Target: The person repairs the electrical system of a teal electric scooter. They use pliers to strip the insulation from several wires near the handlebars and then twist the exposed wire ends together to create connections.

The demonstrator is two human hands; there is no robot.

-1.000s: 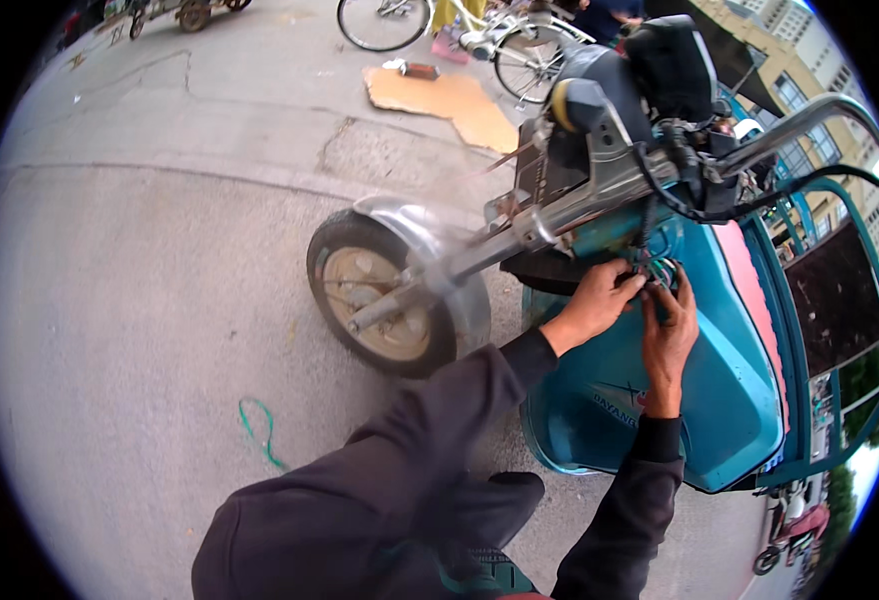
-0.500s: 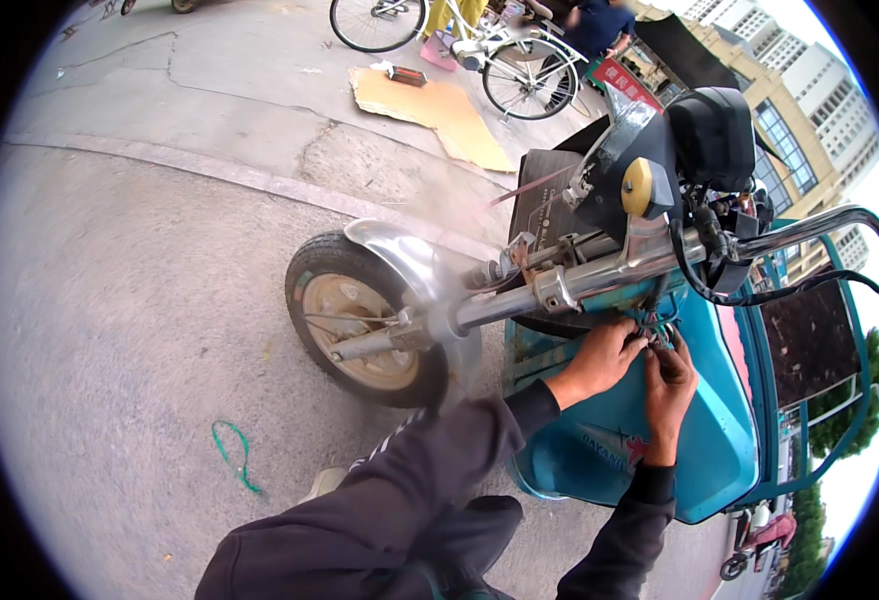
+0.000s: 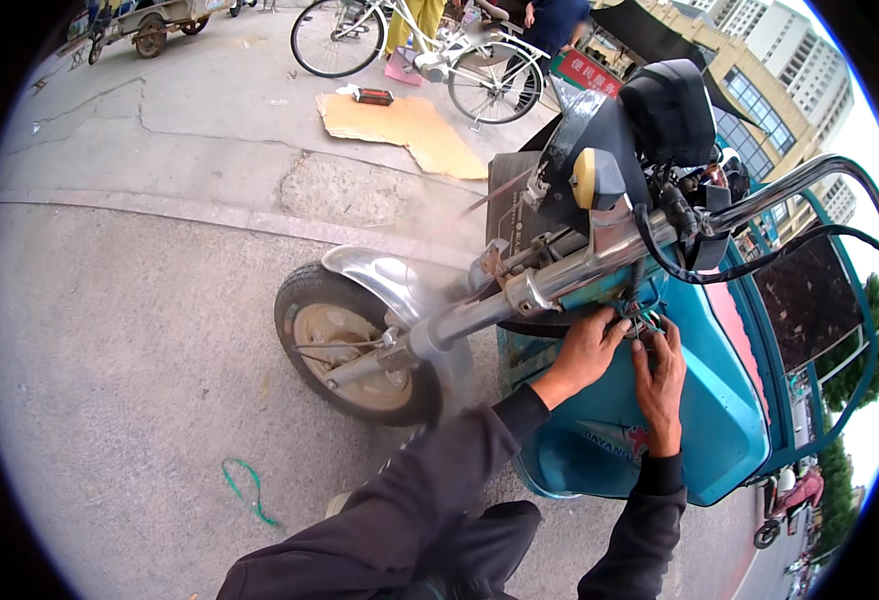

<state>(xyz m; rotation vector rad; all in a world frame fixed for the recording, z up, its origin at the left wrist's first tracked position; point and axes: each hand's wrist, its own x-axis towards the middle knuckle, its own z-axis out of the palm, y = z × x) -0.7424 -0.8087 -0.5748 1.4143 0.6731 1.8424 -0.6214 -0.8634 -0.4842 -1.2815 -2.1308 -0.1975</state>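
Note:
A bundle of thin coloured wires [image 3: 643, 318] comes out below the steering column of a teal three-wheeler. My left hand [image 3: 581, 352] is at the wires from the left, its thumb and fingers pinched on them. Facing it, my right hand [image 3: 662, 378] has its fingertips closed on the same bundle. Which wire each hand grips is too small to tell, and the fingers partly cover the ends. Beneath both hands lies the teal front body panel [image 3: 704, 425]. Just above them runs the chrome front fork [image 3: 471, 314].
The front wheel [image 3: 297, 312] with its shiny mudguard [image 3: 364, 268] stands left of my hands. Handlebar [image 3: 809, 180] and black cable arch at the right. A green cord loop [image 3: 242, 492] lies on the ground. Beyond are flat cardboard [image 3: 399, 130], a white bicycle [image 3: 429, 70] and people.
My view has turned a little, so the three-wheeler sits further left and a cart shows at the upper left. Both hands stay at the wires, with small finger shifts.

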